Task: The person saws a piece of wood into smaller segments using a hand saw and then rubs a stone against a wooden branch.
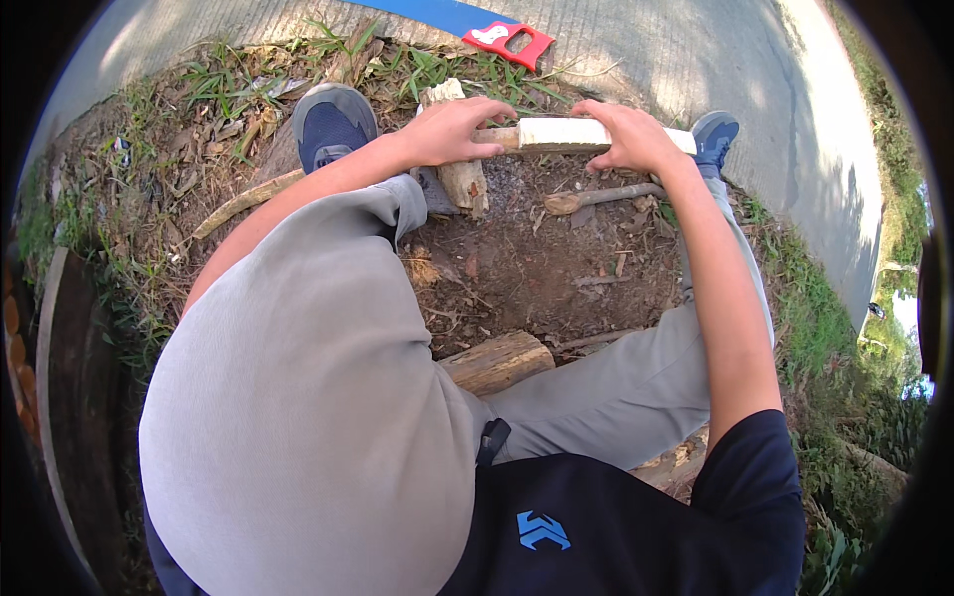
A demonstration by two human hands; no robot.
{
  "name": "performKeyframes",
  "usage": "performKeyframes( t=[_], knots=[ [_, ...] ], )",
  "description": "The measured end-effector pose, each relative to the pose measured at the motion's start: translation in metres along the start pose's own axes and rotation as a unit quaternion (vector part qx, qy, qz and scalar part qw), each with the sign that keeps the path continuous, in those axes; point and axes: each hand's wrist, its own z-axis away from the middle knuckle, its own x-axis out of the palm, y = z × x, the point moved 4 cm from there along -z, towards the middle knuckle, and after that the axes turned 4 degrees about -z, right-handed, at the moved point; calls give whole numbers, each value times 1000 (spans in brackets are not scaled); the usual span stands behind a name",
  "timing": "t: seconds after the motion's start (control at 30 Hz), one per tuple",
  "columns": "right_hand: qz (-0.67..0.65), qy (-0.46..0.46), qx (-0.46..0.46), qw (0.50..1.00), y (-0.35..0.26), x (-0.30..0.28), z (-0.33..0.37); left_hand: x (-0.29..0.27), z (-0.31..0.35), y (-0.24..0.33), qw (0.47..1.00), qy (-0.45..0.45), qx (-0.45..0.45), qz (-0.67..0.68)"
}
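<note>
A long piece of wood point(556, 133) lies crosswise in front of me, its larger part pale and flat-faced, with a narrower brown left end. My left hand point(452, 132) curves around that brown end, thumb on the near edge and fingers on the far edge. Around the pale part goes my right hand point(636, 137), thumb on the near side and fingertips on the far side. The wood's right end sticks out past my right hand, near my right shoe. Under my left hand stands a rough chunk of split wood point(464, 187).
Beyond my hands, a handsaw point(509, 40) with a red handle and blue blade lies at the pavement's edge. A short stick point(601, 198) rests on the dirt. A cut log point(500, 362) lies between my legs. Another branch point(248, 204) lies by my left shoe point(335, 124).
</note>
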Motion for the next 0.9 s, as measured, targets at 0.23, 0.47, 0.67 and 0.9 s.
performKeyframes(
  t=[0.23, 0.47, 0.67, 0.9],
  knots=[
    [-268, 108, 15, 957, 32, -41, -73, 15, 16, -25, 999, 5, -21, 49],
    [67, 91, 7, 994, 1, -30, -160, 7, 17, -26, 998, 3, -28, 60],
    [98, 36, 101, 989, 4, 18, -180, 10, 16, -28, 998, 9, -12, 68],
    [167, 130, 39, 977, -8, 22, -184, 5, 13, -18, 996, 2, -28, 89]
  ],
)
